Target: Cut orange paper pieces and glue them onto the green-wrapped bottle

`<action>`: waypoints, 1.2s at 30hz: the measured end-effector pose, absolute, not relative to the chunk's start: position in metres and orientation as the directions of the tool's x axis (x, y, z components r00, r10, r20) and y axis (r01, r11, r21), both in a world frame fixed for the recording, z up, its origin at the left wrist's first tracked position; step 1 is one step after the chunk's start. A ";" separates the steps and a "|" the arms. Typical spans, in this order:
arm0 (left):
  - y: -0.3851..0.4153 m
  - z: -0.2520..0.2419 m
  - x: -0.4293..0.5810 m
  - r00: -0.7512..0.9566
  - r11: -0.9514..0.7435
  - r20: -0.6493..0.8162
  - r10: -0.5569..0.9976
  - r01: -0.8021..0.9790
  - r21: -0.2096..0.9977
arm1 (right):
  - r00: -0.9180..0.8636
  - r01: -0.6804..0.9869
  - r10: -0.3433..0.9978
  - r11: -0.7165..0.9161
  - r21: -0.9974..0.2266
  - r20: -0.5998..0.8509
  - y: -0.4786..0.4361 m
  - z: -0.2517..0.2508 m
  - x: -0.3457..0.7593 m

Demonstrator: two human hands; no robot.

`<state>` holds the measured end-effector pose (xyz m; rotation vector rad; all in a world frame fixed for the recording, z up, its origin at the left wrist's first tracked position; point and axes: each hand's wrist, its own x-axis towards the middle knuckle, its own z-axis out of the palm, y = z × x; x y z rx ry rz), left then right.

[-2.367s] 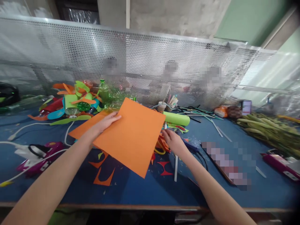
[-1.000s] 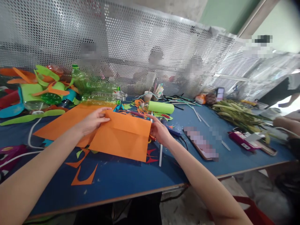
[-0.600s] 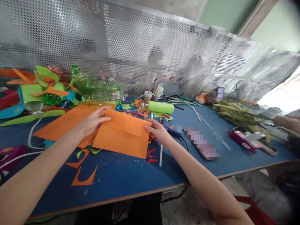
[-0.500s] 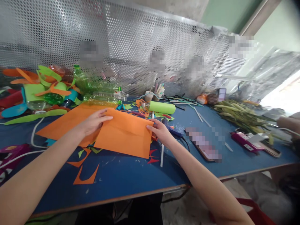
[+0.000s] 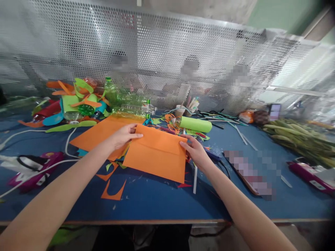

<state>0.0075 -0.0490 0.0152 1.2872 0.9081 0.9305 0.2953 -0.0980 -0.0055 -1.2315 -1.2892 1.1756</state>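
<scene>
Gripping the nearer orange sheet (image 5: 155, 158) near its upper corners with left hand (image 5: 124, 137) and right hand (image 5: 197, 151), with fingers (image 5: 136, 135) nearly closed on its edges, seemingly to keep it spread and steady over the bench (image 5: 154, 209); hard to tell the exact hold behind it.

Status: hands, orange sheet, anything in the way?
Left hand, right hand: gripping. Orange sheet held near upper corners. Red scraps crowd its lower right corner.
</scene>
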 end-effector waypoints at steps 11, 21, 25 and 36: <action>-0.050 0.018 0.009 0.375 0.015 -0.004 0.927 -0.028 1.000 | -0.021 0.088 0.999 0.048 -0.995 0.046 -0.096 -0.008 0.295; -0.051 0.018 0.008 0.364 0.033 -0.023 0.931 -0.023 0.999 | -0.023 0.093 0.999 0.045 -0.995 0.043 -0.097 -0.007 0.296; -0.051 0.018 0.007 0.394 0.003 -0.007 0.919 0.009 1.000 | -0.034 0.098 0.999 0.040 -0.994 0.037 -0.099 -0.005 0.295; -0.051 0.026 0.001 0.360 -0.024 -0.069 0.931 0.248 0.969 | -0.103 0.054 0.995 0.005 -0.999 -0.001 -0.099 -0.006 0.296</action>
